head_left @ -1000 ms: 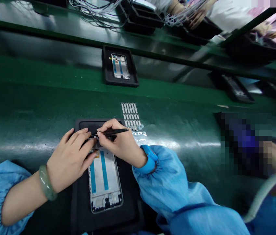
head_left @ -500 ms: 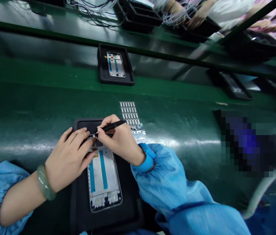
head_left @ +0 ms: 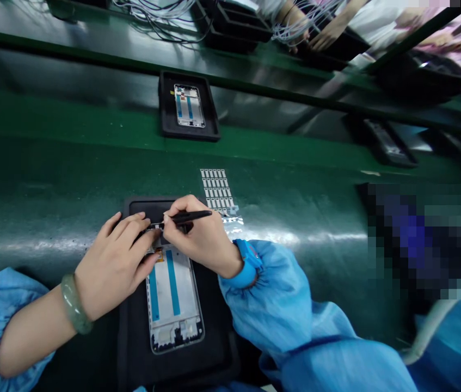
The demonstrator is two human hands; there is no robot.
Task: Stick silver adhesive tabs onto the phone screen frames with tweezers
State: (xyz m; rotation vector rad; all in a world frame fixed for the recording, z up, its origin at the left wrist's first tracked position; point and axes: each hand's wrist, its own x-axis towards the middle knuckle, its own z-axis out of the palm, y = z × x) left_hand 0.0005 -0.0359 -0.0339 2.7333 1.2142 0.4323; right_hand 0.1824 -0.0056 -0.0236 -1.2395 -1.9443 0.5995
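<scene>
A phone frame (head_left: pixel 185 307) with two blue strips lies in a black tray (head_left: pixel 132 354) before me. My left hand (head_left: pixel 116 258), wearing a green bangle, rests over the frame's upper left with fingers spread and curved. Its fingertips touch the top part and hide some of it. Between the thumb and fingers of my right hand (head_left: pixel 200 237) is a slim black pen-like tool (head_left: pixel 191 216). Its thin tip meets the frame's top end beside my left fingertips. An orange flex piece (head_left: pixel 159 256) shows below the left index finger.
Behind the tray lies a sheet of small pale labels (head_left: pixel 216 188). Farther back, a second black tray (head_left: pixel 168 130) holds another phone frame (head_left: pixel 189 106). At right are a pixelated dark device (head_left: pixel 412 234) and a pale tube (head_left: pixel 430 326). Co-workers' hands (head_left: pixel 328 35) handle white cables across the bench.
The black tool has tilted a little flatter in my right hand, its rear end lower. The far tray has shifted slightly left. My left hand and the near phone frame look unmoved.
</scene>
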